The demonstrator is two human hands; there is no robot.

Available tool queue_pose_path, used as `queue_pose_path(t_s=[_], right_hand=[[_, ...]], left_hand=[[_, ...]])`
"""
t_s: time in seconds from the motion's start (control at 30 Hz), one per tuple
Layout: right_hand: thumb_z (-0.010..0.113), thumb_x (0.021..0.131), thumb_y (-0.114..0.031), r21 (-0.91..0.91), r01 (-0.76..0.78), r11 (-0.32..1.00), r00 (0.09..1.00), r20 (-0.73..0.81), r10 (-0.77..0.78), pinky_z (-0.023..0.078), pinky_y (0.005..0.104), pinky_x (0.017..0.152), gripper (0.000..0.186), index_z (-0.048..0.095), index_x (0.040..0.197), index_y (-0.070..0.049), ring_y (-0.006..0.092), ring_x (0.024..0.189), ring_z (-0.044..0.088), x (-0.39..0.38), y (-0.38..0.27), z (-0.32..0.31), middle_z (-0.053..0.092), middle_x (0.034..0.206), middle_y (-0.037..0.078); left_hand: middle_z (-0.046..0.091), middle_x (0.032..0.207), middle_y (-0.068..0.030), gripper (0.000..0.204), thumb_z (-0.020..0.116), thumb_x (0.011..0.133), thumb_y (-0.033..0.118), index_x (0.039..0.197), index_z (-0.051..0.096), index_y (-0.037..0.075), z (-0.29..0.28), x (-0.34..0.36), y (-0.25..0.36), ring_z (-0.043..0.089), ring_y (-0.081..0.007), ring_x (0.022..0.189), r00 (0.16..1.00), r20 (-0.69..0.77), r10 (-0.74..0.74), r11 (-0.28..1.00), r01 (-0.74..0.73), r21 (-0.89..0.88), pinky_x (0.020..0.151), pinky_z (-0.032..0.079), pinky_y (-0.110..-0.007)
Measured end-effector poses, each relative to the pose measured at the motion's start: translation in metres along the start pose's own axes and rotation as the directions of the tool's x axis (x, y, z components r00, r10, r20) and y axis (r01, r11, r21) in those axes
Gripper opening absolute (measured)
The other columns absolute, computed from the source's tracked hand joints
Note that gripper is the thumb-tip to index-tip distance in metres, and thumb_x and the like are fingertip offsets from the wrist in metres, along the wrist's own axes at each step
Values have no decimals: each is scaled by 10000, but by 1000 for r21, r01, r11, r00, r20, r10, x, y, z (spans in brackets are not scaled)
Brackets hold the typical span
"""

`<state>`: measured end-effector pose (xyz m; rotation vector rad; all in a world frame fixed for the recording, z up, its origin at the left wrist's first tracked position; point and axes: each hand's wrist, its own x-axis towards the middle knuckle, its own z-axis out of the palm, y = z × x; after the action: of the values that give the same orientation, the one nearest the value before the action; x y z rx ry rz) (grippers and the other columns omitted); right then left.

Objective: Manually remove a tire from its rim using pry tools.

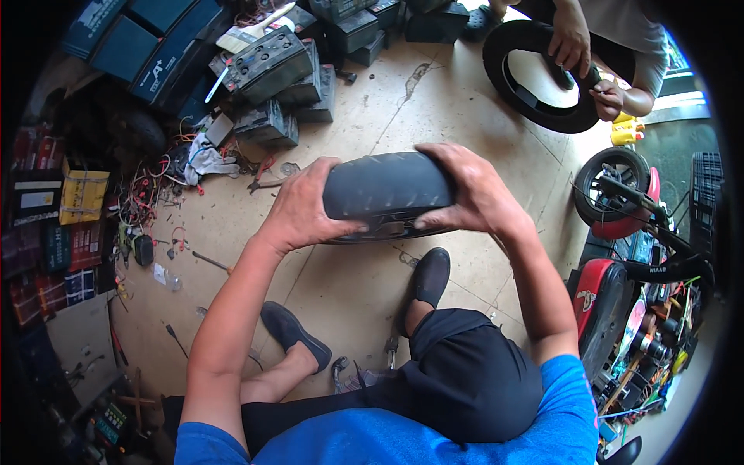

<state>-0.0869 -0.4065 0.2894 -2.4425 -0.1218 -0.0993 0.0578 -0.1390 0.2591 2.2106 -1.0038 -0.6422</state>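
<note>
Between my two hands is a small black wheel with a tyre [389,184], held up over the tiled floor with its worn tread facing up. My left hand [304,205] grips its left side, thumb along the near edge. On the right side my right hand [471,190] wraps the tyre, its thumb also at the near edge. Part of the dark rim [391,229] shows below the tread; the rest of the wheel's underside is hidden. Beyond, at the upper right, a co-worker's hands [572,46] are on a larger black tyre [504,85].
Old batteries [267,66] are piled at the far left. Pliers [267,182], a glove [209,159] and tangled wires [147,194] lie left on the floor. A screwdriver [211,262] lies nearer. To the right stands a scooter with a wheel [612,182]; parts clutter [651,349] lies below.
</note>
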Motion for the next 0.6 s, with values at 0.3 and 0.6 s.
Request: queue_pose_path(t_s=[0.3, 0.6], right_hand=[[862, 647, -305, 32, 27, 999, 999, 43, -29, 540, 430, 905, 637, 643, 1180, -34, 370, 1019, 678, -3, 8, -8, 696, 1100, 183], [857, 684, -270, -4, -24, 1000, 999, -40, 24, 544, 411, 909, 593, 648, 1195, -55, 348, 1015, 686, -24, 11, 7, 699, 1090, 168]], left_hand=[[685, 1073, -187, 741, 905, 642, 391, 1209, 551, 70, 10, 8, 21, 674, -404, 998, 966, -36, 256, 965, -253, 66, 878, 527, -459], [707, 973, -187, 574, 871, 699, 380, 1107, 615, 68, 22, 11, 24, 699, -389, 904, 957, -74, 280, 955, -270, 123, 817, 553, -435]])
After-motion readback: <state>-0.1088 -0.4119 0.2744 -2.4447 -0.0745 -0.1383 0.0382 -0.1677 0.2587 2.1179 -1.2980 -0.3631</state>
